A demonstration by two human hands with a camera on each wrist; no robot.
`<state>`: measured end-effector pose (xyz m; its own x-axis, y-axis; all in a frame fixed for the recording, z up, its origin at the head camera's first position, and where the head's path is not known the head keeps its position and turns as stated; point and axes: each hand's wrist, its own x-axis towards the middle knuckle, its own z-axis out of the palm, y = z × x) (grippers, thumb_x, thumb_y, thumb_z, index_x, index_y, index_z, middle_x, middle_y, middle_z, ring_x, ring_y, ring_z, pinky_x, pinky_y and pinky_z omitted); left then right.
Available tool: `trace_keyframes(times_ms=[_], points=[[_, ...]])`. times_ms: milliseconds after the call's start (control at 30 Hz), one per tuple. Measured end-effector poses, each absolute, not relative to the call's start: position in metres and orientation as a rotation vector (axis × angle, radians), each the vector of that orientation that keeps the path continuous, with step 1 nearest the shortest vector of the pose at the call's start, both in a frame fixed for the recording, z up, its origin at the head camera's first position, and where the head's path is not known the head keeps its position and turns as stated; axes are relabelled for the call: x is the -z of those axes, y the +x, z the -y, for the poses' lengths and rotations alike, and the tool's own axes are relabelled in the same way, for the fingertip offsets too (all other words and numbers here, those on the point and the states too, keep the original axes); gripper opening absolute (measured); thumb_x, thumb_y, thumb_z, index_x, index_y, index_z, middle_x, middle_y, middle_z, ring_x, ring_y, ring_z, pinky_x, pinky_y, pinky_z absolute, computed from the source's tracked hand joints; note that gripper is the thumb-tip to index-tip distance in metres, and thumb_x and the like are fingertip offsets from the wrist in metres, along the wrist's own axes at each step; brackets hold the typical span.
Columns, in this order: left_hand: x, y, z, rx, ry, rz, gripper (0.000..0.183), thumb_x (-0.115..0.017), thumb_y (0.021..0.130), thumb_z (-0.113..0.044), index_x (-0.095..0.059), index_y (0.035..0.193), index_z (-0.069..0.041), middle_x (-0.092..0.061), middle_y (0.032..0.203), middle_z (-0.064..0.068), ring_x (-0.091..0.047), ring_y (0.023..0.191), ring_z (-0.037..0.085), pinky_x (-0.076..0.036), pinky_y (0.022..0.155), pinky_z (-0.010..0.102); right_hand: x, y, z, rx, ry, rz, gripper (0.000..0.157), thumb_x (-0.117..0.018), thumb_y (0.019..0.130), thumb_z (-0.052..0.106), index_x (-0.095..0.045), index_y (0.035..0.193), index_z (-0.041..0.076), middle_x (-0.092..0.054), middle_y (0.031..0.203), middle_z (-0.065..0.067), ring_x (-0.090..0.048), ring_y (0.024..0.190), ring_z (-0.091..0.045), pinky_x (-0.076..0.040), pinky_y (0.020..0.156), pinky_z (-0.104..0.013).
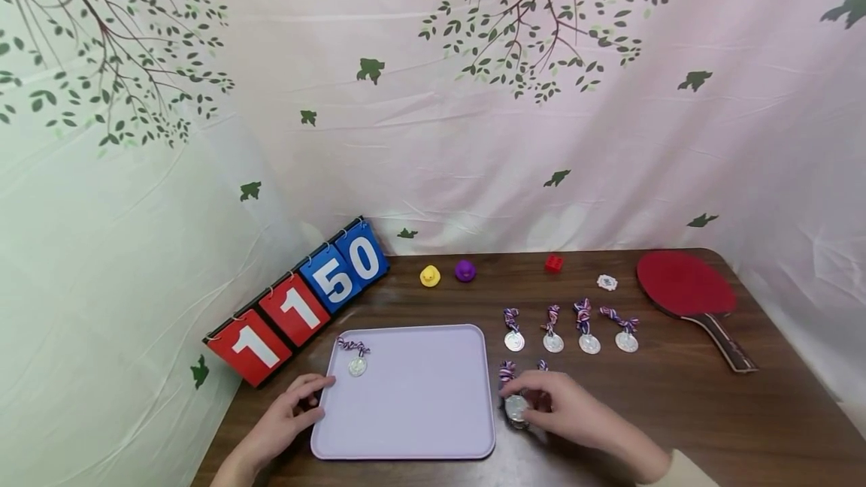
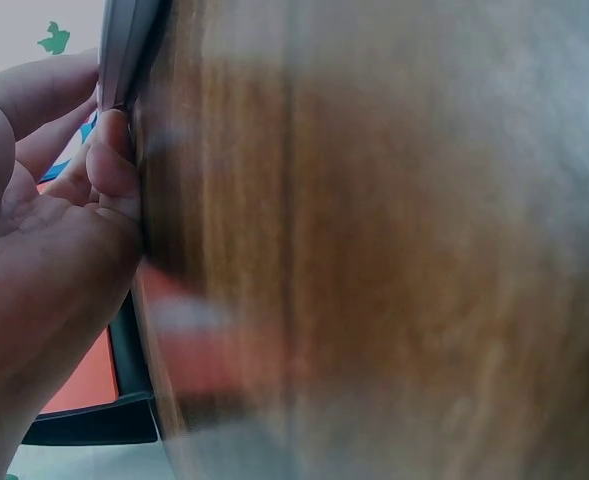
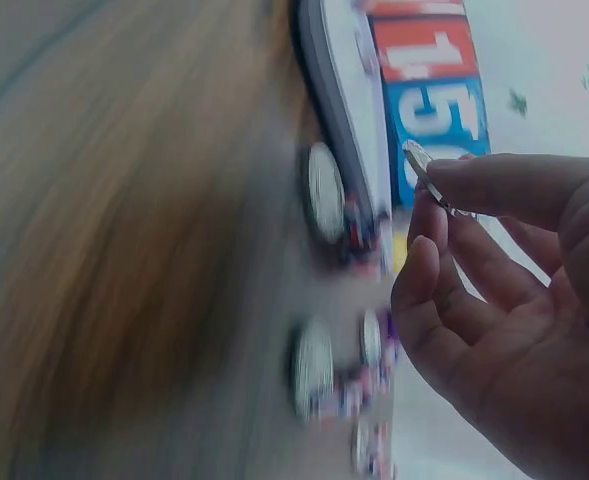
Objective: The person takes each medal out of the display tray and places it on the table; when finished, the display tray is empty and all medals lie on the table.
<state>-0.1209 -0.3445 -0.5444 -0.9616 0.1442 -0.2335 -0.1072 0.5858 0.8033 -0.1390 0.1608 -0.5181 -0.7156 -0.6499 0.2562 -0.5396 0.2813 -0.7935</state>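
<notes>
My right hand point(image 1: 568, 408) pinches a silver medal point(image 3: 422, 170) between thumb and fingertips, beside the tray's right edge. In the right wrist view the medal is tilted, seen nearly edge-on. More medals lie on the table below it, one with its striped ribbon point(image 1: 507, 372) close to the tray. My left hand point(image 1: 287, 415) is at the left edge of the lilac tray point(image 1: 406, 412), index fingertip and thumb touching the rim. Another silver medal point(image 1: 357, 366) with a knotted ribbon lies in the tray's far left corner.
Several medals point(image 1: 589, 343) form a row beyond my right hand. A red table tennis paddle point(image 1: 685, 283) lies far right. A scoreboard point(image 1: 298, 307) stands at left. Along the back sit a yellow duck point(image 1: 430, 276), purple duck point(image 1: 464, 270), red brick point(image 1: 554, 263) and white token point(image 1: 607, 282).
</notes>
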Motion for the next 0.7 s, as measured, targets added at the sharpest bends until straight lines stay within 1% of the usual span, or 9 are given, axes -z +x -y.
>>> trace_keyframes(times_ms=[67, 167, 333, 367, 467, 567, 700], points=[[0.544, -0.120, 0.345, -1.317, 0.027, -2.545, 0.044, -0.069, 0.087, -0.019, -0.059, 0.129, -0.029, -0.047, 0.127, 0.003, -0.042, 0.103, 0.023, -0.040, 0.073, 0.026, 0.517, -0.137, -0.178, 1.418, -1.101, -2.457, 0.037, -0.071, 0.081, 0.000, -0.065, 0.115, 0.015, -0.065, 0.097, 0.003, -0.056, 0.075, -0.008, -0.049, 0.062, -0.025], [0.543, -0.120, 0.344, -1.317, 0.036, -2.547, 0.044, -0.069, 0.087, -0.019, -0.059, 0.129, -0.029, -0.047, 0.127, 0.003, -0.042, 0.103, 0.023, -0.040, 0.073, 0.026, 0.517, -0.134, -0.202, 1.415, -1.051, -2.528, 0.037, -0.071, 0.082, 0.001, -0.065, 0.115, 0.016, -0.065, 0.104, 0.003, -0.057, 0.077, -0.011, -0.048, 0.063, -0.025], [0.542, -0.121, 0.343, -1.310, 0.041, -2.548, 0.044, -0.069, 0.087, -0.020, -0.059, 0.128, -0.029, -0.047, 0.127, 0.003, -0.042, 0.103, 0.023, -0.040, 0.073, 0.026, 0.521, -0.130, -0.234, 1.383, -0.919, -2.602, 0.038, -0.071, 0.082, 0.001, -0.065, 0.116, 0.017, -0.065, 0.106, 0.002, -0.055, 0.080, -0.010, -0.047, 0.063, -0.025], [0.542, -0.121, 0.343, -1.307, 0.039, -2.549, 0.044, -0.069, 0.087, -0.020, -0.059, 0.128, -0.029, -0.047, 0.127, 0.003, -0.042, 0.103, 0.023, -0.040, 0.073, 0.026, 0.522, -0.129, -0.239, 1.371, -0.883, -2.605, 0.039, -0.070, 0.082, 0.001, -0.065, 0.117, 0.017, -0.065, 0.106, 0.001, -0.056, 0.077, -0.010, -0.047, 0.062, -0.024], [0.542, -0.121, 0.343, -1.305, 0.037, -2.548, 0.043, -0.069, 0.087, -0.020, -0.059, 0.128, -0.029, -0.046, 0.127, 0.003, -0.042, 0.103, 0.023, -0.040, 0.073, 0.026, 0.526, -0.127, -0.251, 1.298, -0.757, -2.630, 0.039, -0.071, 0.081, 0.001, -0.065, 0.116, 0.019, -0.064, 0.106, 0.000, -0.054, 0.074, -0.007, -0.046, 0.061, -0.024], [0.542, -0.121, 0.343, -1.298, 0.030, -2.548, 0.043, -0.069, 0.087, -0.020, -0.059, 0.128, -0.029, -0.046, 0.127, 0.003, -0.042, 0.103, 0.023, -0.040, 0.074, 0.027, 0.527, -0.126, -0.258, 1.191, -0.633, -2.657, 0.038, -0.071, 0.081, 0.004, -0.065, 0.114, 0.022, -0.061, 0.103, 0.002, -0.051, 0.071, -0.004, -0.044, 0.058, -0.024], [0.542, -0.121, 0.343, -1.294, 0.023, -2.547, 0.043, -0.069, 0.087, -0.020, -0.059, 0.128, -0.029, -0.046, 0.128, 0.003, -0.043, 0.103, 0.023, -0.041, 0.074, 0.027, 0.529, -0.124, -0.260, 1.056, -0.590, -2.739, 0.039, -0.073, 0.078, 0.005, -0.066, 0.112, 0.024, -0.060, 0.103, 0.006, -0.049, 0.076, -0.004, -0.043, 0.062, -0.025]])
